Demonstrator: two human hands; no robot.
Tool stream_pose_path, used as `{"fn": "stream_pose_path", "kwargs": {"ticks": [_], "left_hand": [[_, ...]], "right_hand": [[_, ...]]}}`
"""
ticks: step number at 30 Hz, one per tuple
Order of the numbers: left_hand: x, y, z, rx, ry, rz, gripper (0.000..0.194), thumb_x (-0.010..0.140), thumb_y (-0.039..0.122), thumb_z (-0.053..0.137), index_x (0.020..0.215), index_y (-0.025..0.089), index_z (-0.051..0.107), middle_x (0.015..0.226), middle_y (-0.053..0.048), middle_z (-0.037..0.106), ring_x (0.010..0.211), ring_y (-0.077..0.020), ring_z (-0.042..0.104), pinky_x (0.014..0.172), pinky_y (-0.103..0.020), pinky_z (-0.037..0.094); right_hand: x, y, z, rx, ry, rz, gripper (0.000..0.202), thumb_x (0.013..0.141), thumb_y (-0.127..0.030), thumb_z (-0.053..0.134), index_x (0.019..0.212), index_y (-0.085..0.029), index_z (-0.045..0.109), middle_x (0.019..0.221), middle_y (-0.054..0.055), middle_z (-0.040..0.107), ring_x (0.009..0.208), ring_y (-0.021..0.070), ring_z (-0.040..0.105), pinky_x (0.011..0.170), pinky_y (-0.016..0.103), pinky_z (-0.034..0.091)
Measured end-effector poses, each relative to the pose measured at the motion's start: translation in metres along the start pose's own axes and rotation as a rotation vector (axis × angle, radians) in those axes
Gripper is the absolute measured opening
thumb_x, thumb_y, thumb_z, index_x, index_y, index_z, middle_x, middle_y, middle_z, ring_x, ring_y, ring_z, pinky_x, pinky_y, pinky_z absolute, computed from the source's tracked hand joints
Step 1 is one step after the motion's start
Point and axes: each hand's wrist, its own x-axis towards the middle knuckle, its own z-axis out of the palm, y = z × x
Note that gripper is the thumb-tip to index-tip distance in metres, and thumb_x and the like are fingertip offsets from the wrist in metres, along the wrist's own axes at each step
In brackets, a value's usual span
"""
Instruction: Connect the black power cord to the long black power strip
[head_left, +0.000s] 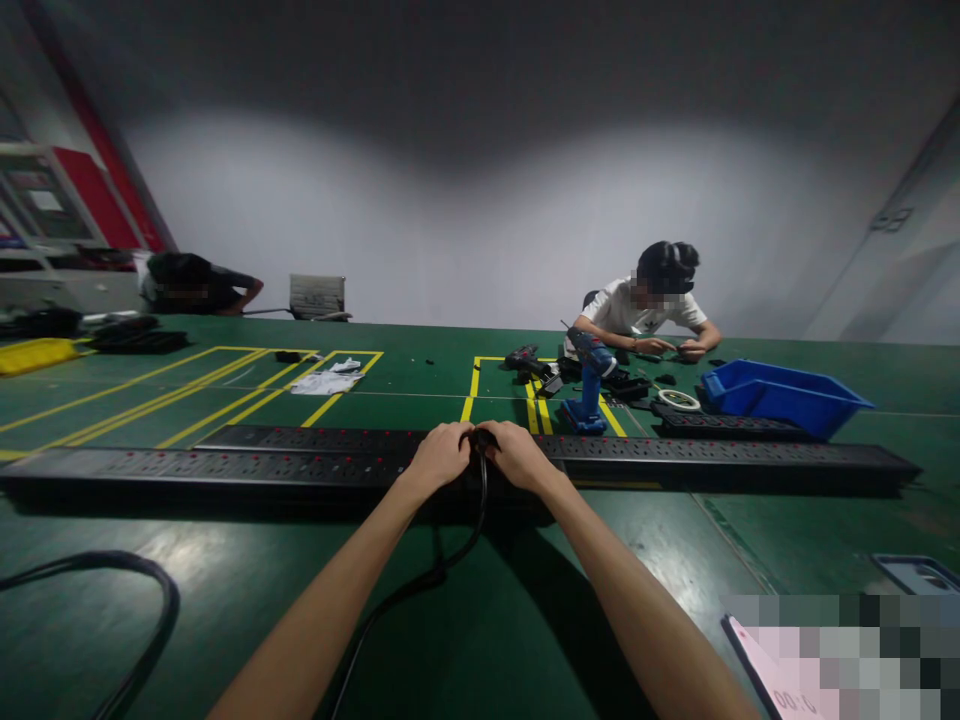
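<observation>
My left hand (444, 454) and my right hand (514, 452) meet at the middle of the view, fingers curled in around the end of a black cable (482, 510). The cable hangs down between my wrists and curves to the lower left over the green table. Both hands are above a long black power strip (300, 478) with rows of sockets and small red marks. Another long black strip (720, 455) extends to the right. The exact grip and the cable's end are hidden by my fingers.
A blue cordless drill (590, 385) stands beyond the strips, with a blue bin (784, 395) to its right. White cloth (328, 380) lies back left. Thick cable (161, 590) loops at lower left; a phone (787, 665) lies lower right. A person (645, 310) works across the table.
</observation>
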Motion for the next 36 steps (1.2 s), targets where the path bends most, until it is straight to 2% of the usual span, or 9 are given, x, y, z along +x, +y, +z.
{"fn": "stream_pose_path", "kwargs": {"ticks": [4, 6, 9, 11, 13, 16, 21, 28, 36], "left_hand": [[-0.002, 0.0, -0.003, -0.021, -0.03, 0.02, 0.028, 0.087, 0.022, 0.048, 0.11, 0.023, 0.064, 0.108, -0.009, 0.068, 0.105, -0.0238, 0.06, 0.092, -0.033, 0.045], [-0.002, 0.0, -0.004, -0.021, -0.033, 0.016, 0.027, 0.087, 0.022, 0.048, 0.11, 0.022, 0.063, 0.109, -0.01, 0.068, 0.106, -0.0242, 0.06, 0.091, -0.034, 0.045], [-0.002, 0.001, -0.004, -0.025, -0.025, 0.017, 0.028, 0.088, 0.023, 0.047, 0.111, 0.023, 0.063, 0.108, -0.009, 0.068, 0.106, -0.024, 0.06, 0.093, -0.034, 0.044], [-0.002, 0.003, -0.004, -0.026, -0.019, 0.016, 0.027, 0.089, 0.023, 0.046, 0.108, 0.024, 0.064, 0.106, -0.008, 0.068, 0.104, -0.0231, 0.061, 0.093, -0.034, 0.044], [-0.002, 0.005, -0.005, -0.019, -0.015, 0.001, 0.026, 0.089, 0.022, 0.046, 0.105, 0.025, 0.065, 0.105, -0.007, 0.068, 0.103, -0.0223, 0.061, 0.093, -0.034, 0.044], [-0.003, 0.007, -0.008, -0.004, -0.025, -0.015, 0.025, 0.088, 0.022, 0.047, 0.106, 0.026, 0.064, 0.106, -0.006, 0.068, 0.103, -0.0221, 0.06, 0.093, -0.033, 0.044], [-0.004, 0.009, -0.011, 0.035, -0.05, -0.041, 0.027, 0.089, 0.024, 0.047, 0.112, 0.025, 0.062, 0.112, -0.007, 0.067, 0.107, -0.0243, 0.059, 0.092, -0.033, 0.044], [-0.005, 0.008, -0.009, 0.054, -0.007, -0.004, 0.029, 0.09, 0.027, 0.046, 0.115, 0.024, 0.06, 0.111, -0.009, 0.067, 0.105, -0.0252, 0.059, 0.089, -0.034, 0.044], [-0.005, 0.001, -0.005, 0.037, 0.012, 0.08, 0.033, 0.094, 0.035, 0.039, 0.116, 0.021, 0.058, 0.108, -0.01, 0.066, 0.102, -0.0255, 0.06, 0.089, -0.034, 0.045]], "right_hand": [[-0.007, -0.01, 0.0, 0.156, 0.071, -0.031, 0.037, 0.078, -0.017, 0.063, 0.115, -0.021, 0.061, 0.111, 0.006, 0.066, 0.102, 0.0201, 0.059, 0.093, 0.033, 0.043], [-0.008, -0.012, -0.001, 0.232, 0.129, -0.041, 0.037, 0.077, -0.016, 0.062, 0.114, -0.021, 0.061, 0.112, 0.007, 0.065, 0.103, 0.0199, 0.06, 0.094, 0.034, 0.044], [-0.005, -0.007, -0.002, 0.405, 0.287, 0.037, 0.037, 0.079, -0.015, 0.056, 0.116, -0.02, 0.058, 0.114, 0.008, 0.064, 0.102, 0.0186, 0.061, 0.093, 0.032, 0.046], [-0.002, 0.0, -0.003, 0.569, 0.349, 0.117, 0.038, 0.08, -0.02, 0.056, 0.118, -0.019, 0.055, 0.114, 0.009, 0.064, 0.096, 0.0178, 0.064, 0.088, 0.031, 0.049], [0.0, 0.008, -0.003, 0.749, 0.324, 0.161, 0.041, 0.079, -0.027, 0.061, 0.118, -0.019, 0.053, 0.113, 0.009, 0.063, 0.093, 0.0178, 0.065, 0.084, 0.031, 0.052], [0.001, 0.014, -0.004, 0.95, 0.199, 0.155, 0.047, 0.073, -0.032, 0.072, 0.116, -0.019, 0.055, 0.112, 0.008, 0.064, 0.096, 0.0185, 0.065, 0.086, 0.031, 0.051], [-0.001, 0.008, -0.003, 1.093, 0.024, 0.131, 0.055, 0.068, -0.031, 0.079, 0.117, -0.021, 0.058, 0.112, 0.006, 0.065, 0.098, 0.0184, 0.064, 0.093, 0.035, 0.049], [-0.003, 0.001, -0.005, 1.383, 0.0, 0.198, 0.054, 0.074, -0.029, 0.076, 0.123, -0.023, 0.055, 0.116, 0.006, 0.064, 0.101, 0.0206, 0.065, 0.098, 0.041, 0.048], [-0.004, -0.003, -0.01, 1.486, -0.04, 0.217, 0.057, 0.072, -0.028, 0.078, 0.124, -0.021, 0.056, 0.122, 0.008, 0.063, 0.105, 0.0219, 0.065, 0.103, 0.044, 0.045]]}}
